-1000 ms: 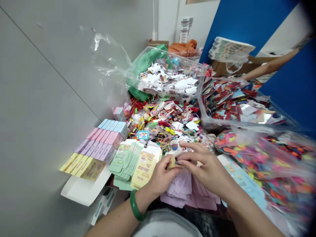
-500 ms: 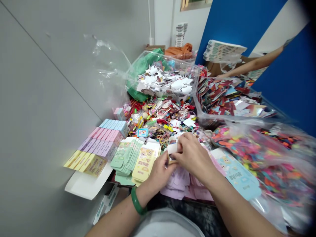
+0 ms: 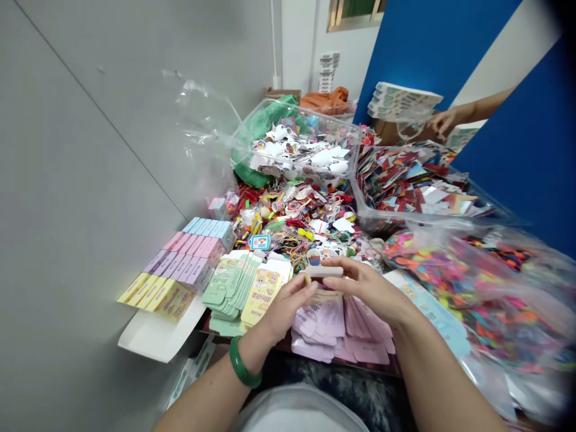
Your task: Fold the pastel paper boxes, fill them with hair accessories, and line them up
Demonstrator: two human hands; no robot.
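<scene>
Between my two hands is a small paper box [image 3: 324, 272], with a white flap along its top and pale yellow on the parts that show. My left hand [image 3: 284, 306], with a green bangle on its wrist, grips the box's left end between thumb and fingers. At the other end my right hand [image 3: 371, 291] holds it, thumb in front and fingers behind. Fingers partly hide the box. Below it lie flat purple cartons [image 3: 317, 327] and pink cartons [image 3: 366, 330]. To the left are stacks of flat yellow cartons [image 3: 263, 294] and green cartons [image 3: 227, 279].
Filled boxes [image 3: 184, 258] stand in coloured rows at left. Small trinkets [image 3: 297, 210] heap up ahead. Behind are clear bins of white cutouts [image 3: 306, 150] and shiny pieces [image 3: 414, 186]. Bagged colourful pieces [image 3: 490, 294] lie right. Another person's hand [image 3: 443, 123] reaches in behind.
My right hand has opened out from a pinch over the flap to hold the box's right end. The box now lies lengthwise between both hands. The other person's hand has lifted from the bin.
</scene>
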